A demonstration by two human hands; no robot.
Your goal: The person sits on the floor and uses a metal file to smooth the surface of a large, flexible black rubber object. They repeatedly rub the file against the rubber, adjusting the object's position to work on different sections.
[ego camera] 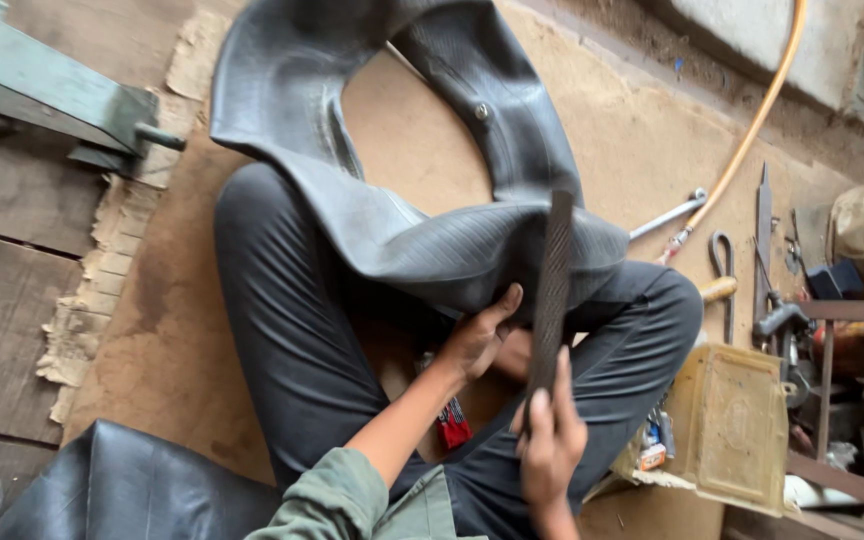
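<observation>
A large black rubber inner tube [402, 130] is draped over the crossed legs [282, 330] of the seated person, its loop running up toward the far edge of the brown floor mat [612, 130] and cut off by the top of the frame, with a small valve stud [481, 111] showing on its inner wall. The left hand [477, 335] is closed on the near fold of the tube, thumb up against the rubber, the fingers tucked under and hidden. The right hand [550, 440] is wrapped around the lower end of a long flat file [552, 295], which stands almost upright with its upper end laid against the tube's fold; the handle end is hidden inside the fist. A red object [452, 425] lies between the legs, mostly covered by the left forearm and too small to make out. Near the mat's right edge stand a worn yellowish box [737, 425] and a scatter of metal tools [752, 250], blurred and overlapping, with an orange hose [752, 130] running up to the top edge. Another black rubber sheet [122, 490] is cut off at the bottom left corner, and a grey-green metal fixture [52, 90] is cut off at the top left.
</observation>
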